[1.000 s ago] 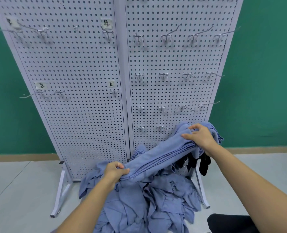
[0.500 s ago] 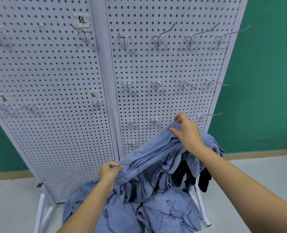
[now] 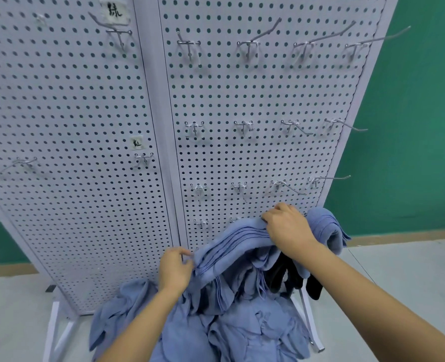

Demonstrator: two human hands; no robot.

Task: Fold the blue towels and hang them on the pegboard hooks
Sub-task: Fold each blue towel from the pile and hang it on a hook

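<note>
head view — both hands, left and right, pinch a folded blue towel by the pegboard.

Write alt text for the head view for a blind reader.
The left hand and right hand hold a folded blue towel between them, low before a white pegboard of metal hooks; more blue towels lie heaped below.
</note>
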